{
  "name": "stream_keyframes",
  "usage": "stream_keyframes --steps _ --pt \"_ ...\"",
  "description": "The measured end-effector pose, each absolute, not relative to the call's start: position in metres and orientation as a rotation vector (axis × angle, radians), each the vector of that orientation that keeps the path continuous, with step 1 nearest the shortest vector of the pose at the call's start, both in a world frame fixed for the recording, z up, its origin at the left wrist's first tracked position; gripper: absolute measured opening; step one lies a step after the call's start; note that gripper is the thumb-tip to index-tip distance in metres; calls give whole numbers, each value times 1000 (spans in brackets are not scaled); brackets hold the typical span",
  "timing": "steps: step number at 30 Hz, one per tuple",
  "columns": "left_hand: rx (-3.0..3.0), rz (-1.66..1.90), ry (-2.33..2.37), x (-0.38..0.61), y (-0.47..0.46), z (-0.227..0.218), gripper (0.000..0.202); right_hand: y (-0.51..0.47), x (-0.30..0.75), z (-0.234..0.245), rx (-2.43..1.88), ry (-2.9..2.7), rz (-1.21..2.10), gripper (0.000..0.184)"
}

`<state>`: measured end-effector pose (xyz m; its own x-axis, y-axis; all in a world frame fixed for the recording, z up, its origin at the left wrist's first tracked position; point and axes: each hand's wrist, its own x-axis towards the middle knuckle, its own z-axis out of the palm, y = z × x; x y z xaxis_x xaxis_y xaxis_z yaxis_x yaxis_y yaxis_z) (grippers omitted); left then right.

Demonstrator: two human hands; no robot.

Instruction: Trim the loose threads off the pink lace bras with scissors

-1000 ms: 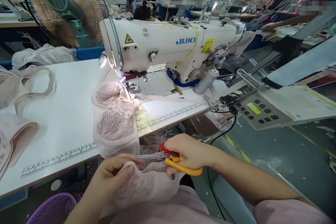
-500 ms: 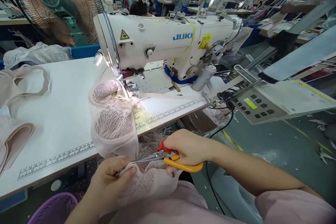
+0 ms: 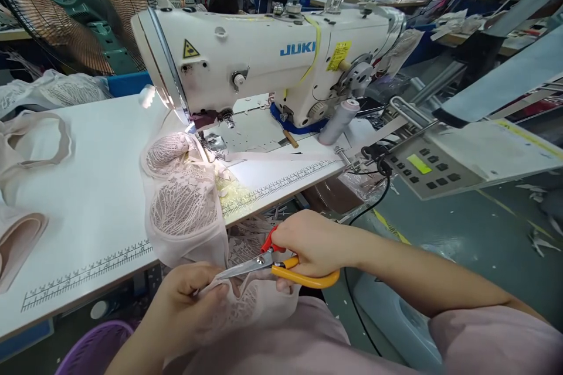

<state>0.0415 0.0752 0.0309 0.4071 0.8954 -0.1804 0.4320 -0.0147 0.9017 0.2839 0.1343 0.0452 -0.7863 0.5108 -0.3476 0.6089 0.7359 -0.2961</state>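
1. So, closest in was the person's pink sleeve (image 3: 492,337), with a pale lace bra (image 3: 268,304) bunched over the lap, just off the front edge of the table.
2. Left hand (image 3: 189,296) had thumb and fingers pinched on that bra's upper edge.
3. Right hand (image 3: 310,243) was wrapped round the handles of some scissors (image 3: 264,260), one handle red, one orange. Blades pointed at the left fingers, tips right by the pinched edge; couldn't really tell how far open they were. Hands were apart, basically bridged by the scissors.
4. Down by the left forearm sat a purple basket (image 3: 94,351).
5. Next came the white table (image 3: 105,193) with ruler markings along its front. A second bra (image 3: 182,211) lay under the needle end of the sewing machine (image 3: 246,53), drooping over the table edge. More pale bras (image 3: 37,143) were off to the left.
6. Over right, a grey thread spool (image 3: 338,123) leaned near a control panel (image 3: 424,170).
7. Way back: a big fan (image 3: 83,12) at left, and someone's dark-haired head (image 3: 223,1) beyond the machine.
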Motion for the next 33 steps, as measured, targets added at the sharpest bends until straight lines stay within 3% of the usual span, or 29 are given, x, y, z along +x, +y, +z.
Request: stream_keyframes --steps 33 --pt "1782 559 1035 44 81 31 30 126 287 46 903 2626 -725 27"
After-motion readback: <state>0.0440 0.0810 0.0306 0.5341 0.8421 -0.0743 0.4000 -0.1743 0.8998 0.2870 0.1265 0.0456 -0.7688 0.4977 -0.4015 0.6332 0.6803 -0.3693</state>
